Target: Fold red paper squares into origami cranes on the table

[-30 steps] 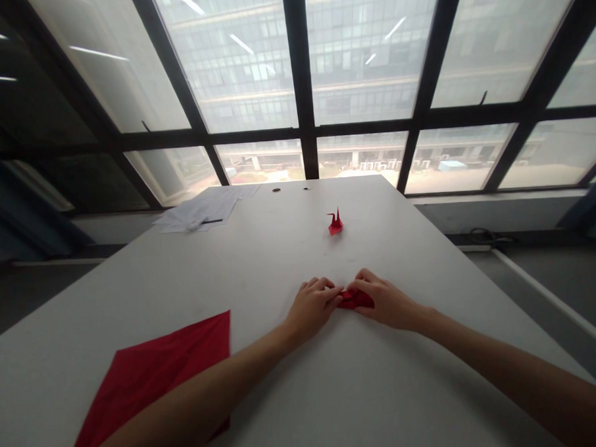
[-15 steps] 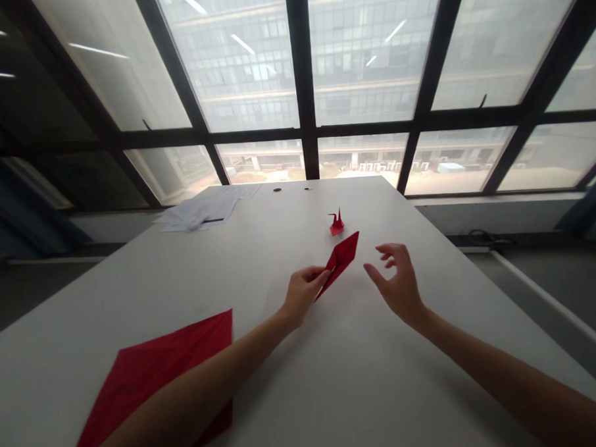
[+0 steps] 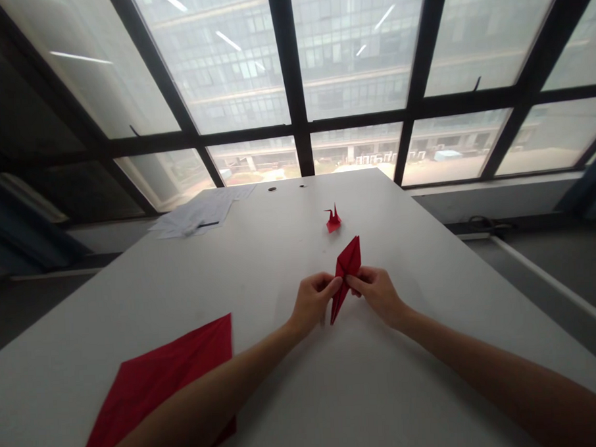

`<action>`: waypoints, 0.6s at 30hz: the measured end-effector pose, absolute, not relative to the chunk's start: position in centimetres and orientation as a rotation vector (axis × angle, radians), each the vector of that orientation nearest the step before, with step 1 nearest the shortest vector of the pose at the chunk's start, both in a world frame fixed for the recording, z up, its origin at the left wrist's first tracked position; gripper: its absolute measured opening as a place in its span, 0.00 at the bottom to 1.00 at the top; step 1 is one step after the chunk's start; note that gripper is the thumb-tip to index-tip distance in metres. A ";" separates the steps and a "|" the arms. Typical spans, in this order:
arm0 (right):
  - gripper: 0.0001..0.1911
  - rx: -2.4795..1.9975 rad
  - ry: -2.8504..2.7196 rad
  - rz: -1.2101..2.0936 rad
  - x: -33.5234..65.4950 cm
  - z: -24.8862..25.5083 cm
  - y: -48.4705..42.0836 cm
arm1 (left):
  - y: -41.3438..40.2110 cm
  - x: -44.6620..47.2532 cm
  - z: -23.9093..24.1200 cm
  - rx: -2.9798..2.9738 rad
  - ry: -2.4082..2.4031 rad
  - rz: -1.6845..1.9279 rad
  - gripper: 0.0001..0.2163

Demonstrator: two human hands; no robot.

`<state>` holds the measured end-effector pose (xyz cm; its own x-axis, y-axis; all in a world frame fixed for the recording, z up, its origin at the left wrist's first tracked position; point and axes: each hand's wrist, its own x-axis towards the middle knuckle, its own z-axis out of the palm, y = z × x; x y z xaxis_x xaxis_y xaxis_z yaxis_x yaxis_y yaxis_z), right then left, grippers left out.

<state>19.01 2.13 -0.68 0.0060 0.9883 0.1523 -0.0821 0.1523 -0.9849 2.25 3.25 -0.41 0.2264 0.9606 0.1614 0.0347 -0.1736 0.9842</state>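
Between my two hands is a piece of folded red origami paper [image 3: 349, 255], a narrow diamond with its lower end split into two points. My left hand [image 3: 311, 303] pinches its left edge near the middle. On the opposite edge my right hand [image 3: 380, 296] grips it, thumb in front and fingers behind. The paper is held up over the white table, tilted a little to the right. Just beyond it stands a finished red paper crane [image 3: 333, 220]. Under my left forearm lies a larger red paper sheet [image 3: 170, 361], partly covered by the arm.
White paper sheets [image 3: 193, 211] are spread at the far left of the white table [image 3: 260, 264], with a dark pen [image 3: 208, 224] on them. Two round holes are near the table's far edge. Tall windows with dark frames rise behind it.
My right hand has moved left and closed on the folded paper. The paper has turned more upright, its face toward me. The view has tilted slightly.
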 end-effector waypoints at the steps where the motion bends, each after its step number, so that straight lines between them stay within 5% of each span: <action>1: 0.15 -1.030 -1.226 1.139 19.1 -0.7 2.0 | 3.3 2.3 -0.4 1.489 0.994 1.131 0.14; 18: 0.14 -0.890 -0.954 1.381 18.7 -1.1 1.8 | 3.4 2.0 -0.7 1.568 0.929 1.051 0.15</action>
